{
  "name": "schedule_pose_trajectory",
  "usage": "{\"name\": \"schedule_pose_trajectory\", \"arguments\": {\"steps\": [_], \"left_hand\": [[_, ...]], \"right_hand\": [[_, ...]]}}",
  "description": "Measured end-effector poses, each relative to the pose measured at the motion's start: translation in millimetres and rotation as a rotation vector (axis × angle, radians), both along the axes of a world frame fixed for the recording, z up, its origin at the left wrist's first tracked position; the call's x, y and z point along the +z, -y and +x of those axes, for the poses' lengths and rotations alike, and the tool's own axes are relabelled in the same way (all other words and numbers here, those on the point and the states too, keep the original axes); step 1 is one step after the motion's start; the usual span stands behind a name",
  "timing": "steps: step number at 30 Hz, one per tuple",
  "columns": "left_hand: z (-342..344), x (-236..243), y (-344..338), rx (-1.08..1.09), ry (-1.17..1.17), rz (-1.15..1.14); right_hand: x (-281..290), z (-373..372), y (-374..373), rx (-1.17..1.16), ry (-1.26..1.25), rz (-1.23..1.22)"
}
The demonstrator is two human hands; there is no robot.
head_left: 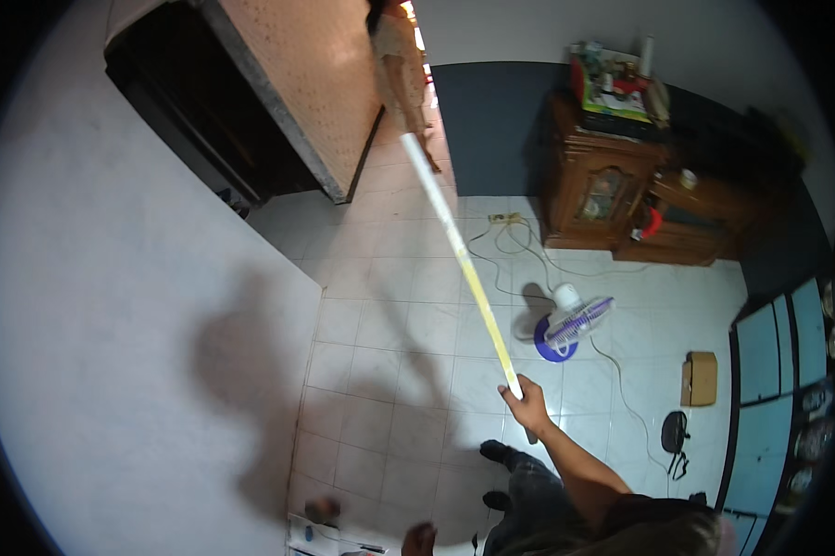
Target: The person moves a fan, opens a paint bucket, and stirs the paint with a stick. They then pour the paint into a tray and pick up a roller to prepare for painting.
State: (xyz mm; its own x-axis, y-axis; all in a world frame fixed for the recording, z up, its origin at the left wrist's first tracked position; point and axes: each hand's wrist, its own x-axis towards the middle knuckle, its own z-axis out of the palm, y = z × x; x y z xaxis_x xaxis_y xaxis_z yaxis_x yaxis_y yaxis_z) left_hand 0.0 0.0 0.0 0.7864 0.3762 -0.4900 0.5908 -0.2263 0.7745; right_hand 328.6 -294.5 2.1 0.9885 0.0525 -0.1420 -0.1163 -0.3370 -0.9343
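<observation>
My right hand (527, 406) is wrapped round the lower end of a long, thin, straight pole (473, 278). The pole is white toward its far end and yellow along its lower half. It slants up and away to the left over the tiled floor, and a short dark end sticks out below my fist. At the lower edge my left hand (419, 539) shows only in part, dark and apart from the pole; its fingers cannot be made out.
A purple-and-white fan (575, 320) stands on the floor, with cords running to a power strip (504, 219). Beyond are wooden cabinets (598, 190). A cardboard box (700, 378) and black bag (675, 432) lie at right. A person (401, 79) stands in the far passage. A white wall (130, 306) rises left.
</observation>
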Motion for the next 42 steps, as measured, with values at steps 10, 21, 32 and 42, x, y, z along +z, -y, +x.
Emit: {"name": "schedule_pose_trajectory", "arguments": {"steps": [10,21,32,42], "left_hand": [[228,245,176,-0.141,0.639,-0.796],[294,141,182,0.487,0.6,-0.378],[215,-161,189,0.212,-0.172,0.327],[57,-262,296,-0.321,-0.607,0.326]], "right_hand": [[115,-159,129,0.298,0.239,-0.146],[20,64,243,0.324,-0.048,-0.138],[-259,480,336,0.511,-0.481,-0.795],[-422,501,338,0.286,-0.819,-0.537]]}}
